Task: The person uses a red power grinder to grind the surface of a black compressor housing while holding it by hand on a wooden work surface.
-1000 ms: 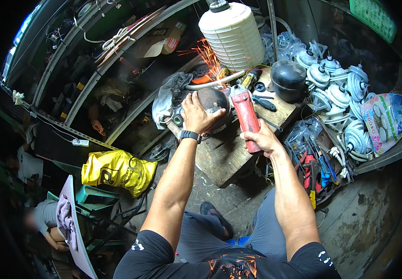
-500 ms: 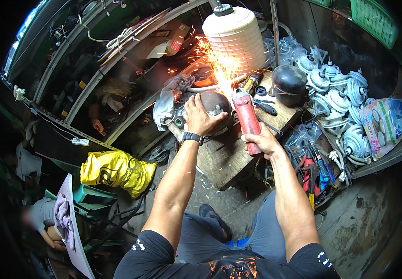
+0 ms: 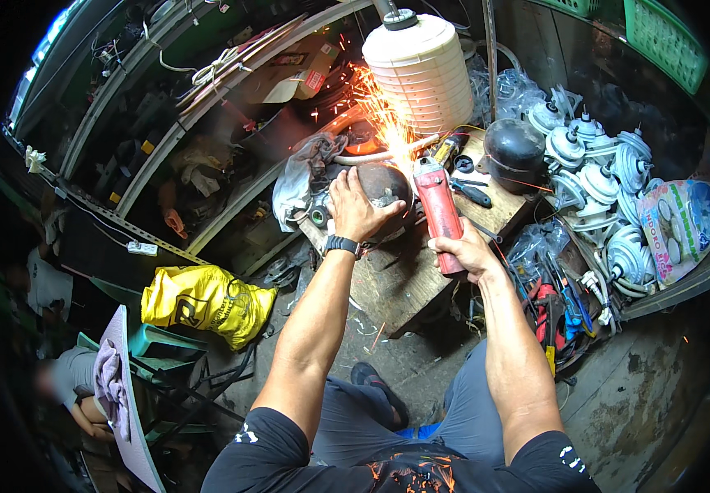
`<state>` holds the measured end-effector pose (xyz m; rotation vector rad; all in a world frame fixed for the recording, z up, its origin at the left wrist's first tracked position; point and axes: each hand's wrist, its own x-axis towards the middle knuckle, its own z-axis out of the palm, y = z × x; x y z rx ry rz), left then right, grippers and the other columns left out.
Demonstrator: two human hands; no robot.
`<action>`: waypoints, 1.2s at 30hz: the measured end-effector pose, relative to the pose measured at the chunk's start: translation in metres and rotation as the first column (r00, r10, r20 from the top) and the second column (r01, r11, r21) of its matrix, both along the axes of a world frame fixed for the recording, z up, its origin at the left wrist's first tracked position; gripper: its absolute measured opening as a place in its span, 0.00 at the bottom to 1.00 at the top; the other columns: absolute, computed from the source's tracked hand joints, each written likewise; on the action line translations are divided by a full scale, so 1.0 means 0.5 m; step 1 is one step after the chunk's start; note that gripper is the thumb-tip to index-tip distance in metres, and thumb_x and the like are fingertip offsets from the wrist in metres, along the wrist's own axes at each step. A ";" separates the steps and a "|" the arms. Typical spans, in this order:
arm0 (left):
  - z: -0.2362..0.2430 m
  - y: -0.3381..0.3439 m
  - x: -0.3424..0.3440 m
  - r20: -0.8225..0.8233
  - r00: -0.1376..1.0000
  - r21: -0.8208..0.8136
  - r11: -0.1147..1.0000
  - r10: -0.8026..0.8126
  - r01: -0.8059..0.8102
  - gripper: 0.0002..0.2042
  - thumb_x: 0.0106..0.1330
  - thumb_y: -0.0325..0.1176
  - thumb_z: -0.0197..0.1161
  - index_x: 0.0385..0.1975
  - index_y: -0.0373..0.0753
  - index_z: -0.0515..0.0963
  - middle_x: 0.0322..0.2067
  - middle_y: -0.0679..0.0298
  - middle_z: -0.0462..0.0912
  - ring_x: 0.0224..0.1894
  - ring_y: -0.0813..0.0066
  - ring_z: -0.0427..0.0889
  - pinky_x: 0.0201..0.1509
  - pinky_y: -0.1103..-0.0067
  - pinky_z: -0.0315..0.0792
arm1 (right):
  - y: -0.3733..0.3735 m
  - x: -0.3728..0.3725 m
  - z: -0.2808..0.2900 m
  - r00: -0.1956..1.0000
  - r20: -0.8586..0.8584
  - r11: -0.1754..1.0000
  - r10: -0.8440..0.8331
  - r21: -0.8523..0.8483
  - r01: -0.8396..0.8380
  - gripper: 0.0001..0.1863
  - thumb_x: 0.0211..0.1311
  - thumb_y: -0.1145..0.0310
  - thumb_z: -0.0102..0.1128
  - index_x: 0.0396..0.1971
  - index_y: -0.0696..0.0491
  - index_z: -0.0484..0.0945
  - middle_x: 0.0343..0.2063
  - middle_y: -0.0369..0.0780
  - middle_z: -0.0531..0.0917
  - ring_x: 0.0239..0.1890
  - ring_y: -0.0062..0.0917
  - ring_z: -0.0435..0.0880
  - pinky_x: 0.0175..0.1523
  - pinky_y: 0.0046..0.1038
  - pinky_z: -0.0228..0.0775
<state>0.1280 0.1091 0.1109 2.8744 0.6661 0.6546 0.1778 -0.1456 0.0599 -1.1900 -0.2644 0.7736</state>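
A red angle grinder [image 3: 439,215] is in my right hand [image 3: 463,249], its body pointing away from me. Its far end meets the right side of a rusty, rounded metal shell [image 3: 385,182], where bright orange sparks [image 3: 389,123] spray away and to the left. The disc is lost in the glare. My left hand [image 3: 357,207] cups the near left part of the shell, thumb spread to the right and fingers over the top, holding it against the wooden block [image 3: 396,287]. A grey rag [image 3: 310,168] lies left of the shell.
A black rounded shell [image 3: 516,152], a screwdriver [image 3: 472,193] and a yellow-and-black tool [image 3: 447,148] sit on the block. Beyond stands a white ribbed tank [image 3: 421,78]. Grey round parts [image 3: 597,177] are heaped right. A yellow bag [image 3: 207,304] and a seated person [image 3: 80,382] are left.
The spark plume has changed shape, and thin streaks now fly to the right and down. Both hands, the grinder and the shell keep nearly the same positions.
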 end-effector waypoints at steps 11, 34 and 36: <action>-0.004 0.004 -0.002 0.016 1.000 0.007 1.000 -0.006 0.006 0.67 0.44 0.73 0.80 0.77 0.29 0.60 0.75 0.37 0.63 0.79 0.41 0.59 0.81 0.53 0.58 | 0.005 -0.005 0.007 1.000 0.004 1.000 -0.006 -0.006 0.006 0.33 0.58 0.71 0.80 0.59 0.54 0.68 0.41 0.41 0.85 0.31 0.25 0.87 0.34 0.33 0.87; -0.009 0.008 -0.001 0.029 0.999 0.006 1.000 -0.012 0.012 0.67 0.44 0.73 0.80 0.76 0.28 0.60 0.75 0.35 0.63 0.78 0.38 0.59 0.81 0.51 0.57 | 0.017 0.007 -0.005 1.000 -0.005 1.000 -0.009 -0.008 0.009 0.38 0.54 0.72 0.82 0.60 0.54 0.65 0.39 0.42 0.84 0.26 0.26 0.87 0.31 0.31 0.84; -0.009 0.009 -0.002 0.030 0.999 0.002 1.000 -0.014 0.013 0.67 0.44 0.73 0.80 0.76 0.28 0.60 0.75 0.35 0.63 0.78 0.38 0.59 0.81 0.51 0.57 | 0.011 0.004 0.001 1.000 -0.008 1.000 -0.001 -0.026 0.001 0.37 0.54 0.72 0.82 0.59 0.54 0.66 0.39 0.42 0.84 0.26 0.26 0.87 0.31 0.30 0.84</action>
